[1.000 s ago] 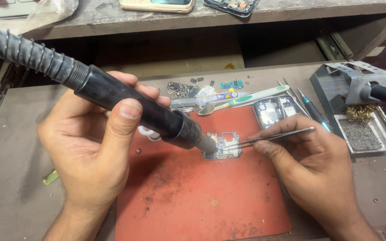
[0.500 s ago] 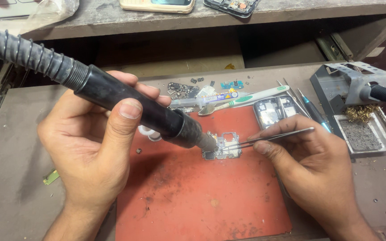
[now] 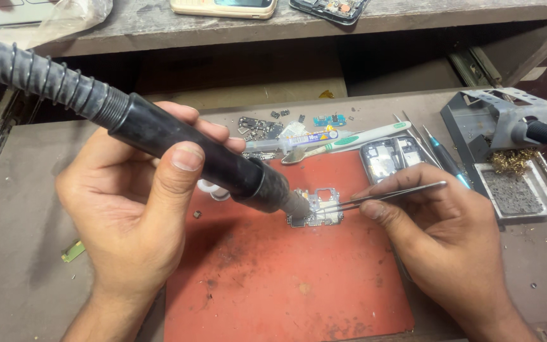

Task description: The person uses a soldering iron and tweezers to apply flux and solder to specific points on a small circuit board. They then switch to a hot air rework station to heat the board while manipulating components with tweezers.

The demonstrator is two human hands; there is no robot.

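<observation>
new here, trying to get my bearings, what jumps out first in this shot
The thick black hot-air wand with its ribbed hose, gripped in the left hand, points down at a small circuit board on the red mat. The right hand holds metal tweezers to the board.

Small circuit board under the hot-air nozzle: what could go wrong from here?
1. The small silver circuit board lies loose on the red rubber mat; only the thin metal tweezers in the right hand touch it, so it may shift.
2. The black hot-air handpiece in the left hand points close to the right fingertips: possible burn.
</observation>
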